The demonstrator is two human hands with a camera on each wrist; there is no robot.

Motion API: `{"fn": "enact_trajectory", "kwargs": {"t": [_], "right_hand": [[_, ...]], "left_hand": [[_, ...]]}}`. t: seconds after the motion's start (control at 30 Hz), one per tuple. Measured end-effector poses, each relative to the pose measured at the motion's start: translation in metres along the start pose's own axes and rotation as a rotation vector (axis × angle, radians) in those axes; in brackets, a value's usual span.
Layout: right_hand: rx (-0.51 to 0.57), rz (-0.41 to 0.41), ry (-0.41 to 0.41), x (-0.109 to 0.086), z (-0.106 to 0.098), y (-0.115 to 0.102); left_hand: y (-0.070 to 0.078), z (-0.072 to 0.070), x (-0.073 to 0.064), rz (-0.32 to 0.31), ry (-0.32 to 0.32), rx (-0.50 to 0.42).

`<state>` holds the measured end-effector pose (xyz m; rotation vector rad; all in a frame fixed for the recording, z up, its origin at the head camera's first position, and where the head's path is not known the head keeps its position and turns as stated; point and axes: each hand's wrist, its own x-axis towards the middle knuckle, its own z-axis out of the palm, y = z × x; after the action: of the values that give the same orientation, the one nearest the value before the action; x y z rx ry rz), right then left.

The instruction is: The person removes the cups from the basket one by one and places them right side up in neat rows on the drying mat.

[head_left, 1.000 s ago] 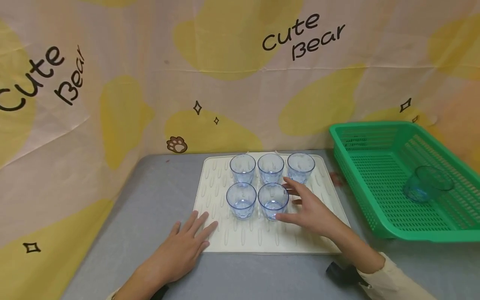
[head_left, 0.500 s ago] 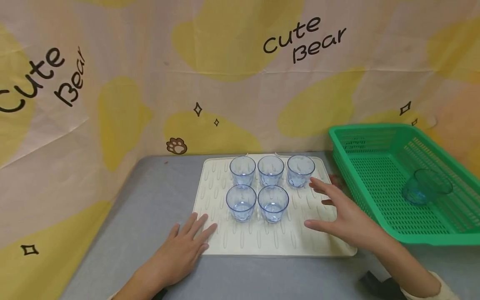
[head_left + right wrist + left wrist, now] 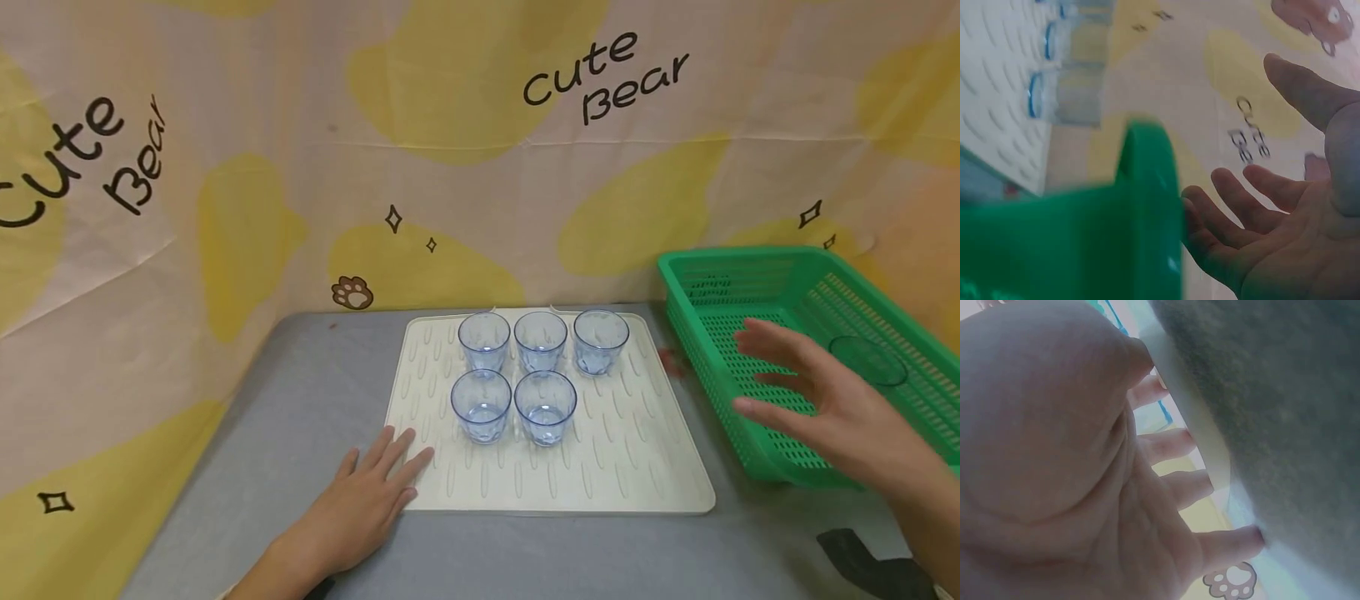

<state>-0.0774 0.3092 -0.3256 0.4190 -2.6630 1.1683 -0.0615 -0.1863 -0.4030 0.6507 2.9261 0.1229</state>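
Observation:
Several clear bluish glasses stand upright on a white ridged mat (image 3: 637,467), three in the back row and two in front, including the front right glass (image 3: 546,408) and the back right glass (image 3: 600,342). My left hand (image 3: 363,504) lies with spread fingers on the mat's left front edge, holding nothing. Above the near left part of a green basket (image 3: 757,454) hovers my right hand (image 3: 832,400), fingers and thumb apart, with nothing between them. Partly hidden behind that hand, another glass (image 3: 870,360) sits inside the basket.
The grey tabletop (image 3: 315,392) runs around the mat. A patterned cloth (image 3: 450,167) hangs behind and at the left. The basket's raised rim (image 3: 1150,162) stands close to the right hand in the right wrist view.
My right hand has left the front right glass and travelled right, across the mat and over the basket. The left hand and the glasses have stayed in place.

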Motion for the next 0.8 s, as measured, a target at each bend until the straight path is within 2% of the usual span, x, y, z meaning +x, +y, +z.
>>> {"fn": "enact_trajectory", "kwargs": {"t": [0.2,0.37,0.47,0.53,0.7,0.8], "right_hand": [[0.028,0.016,0.130,-0.004,-0.032,0.037],[0.051,0.061,0.212,-0.004,-0.043,0.057],[0.017,0.108,0.236,-0.003,-0.046,0.077],[-0.028,0.135,0.248,-0.002,-0.049,0.106],[-0.174,0.202,0.290,0.000,-0.059,0.200],[-0.217,0.234,0.291,0.001,-0.062,0.230]], "left_hand": [[0.000,0.001,0.000,0.002,0.008,0.006],[0.001,0.000,0.000,-0.007,0.003,0.005],[0.002,0.000,0.000,-0.010,0.001,0.002],[0.002,0.000,-0.001,-0.010,0.003,0.001],[0.002,0.000,-0.002,-0.014,0.003,-0.003],[0.002,0.000,-0.002,-0.023,-0.002,-0.005]]}}
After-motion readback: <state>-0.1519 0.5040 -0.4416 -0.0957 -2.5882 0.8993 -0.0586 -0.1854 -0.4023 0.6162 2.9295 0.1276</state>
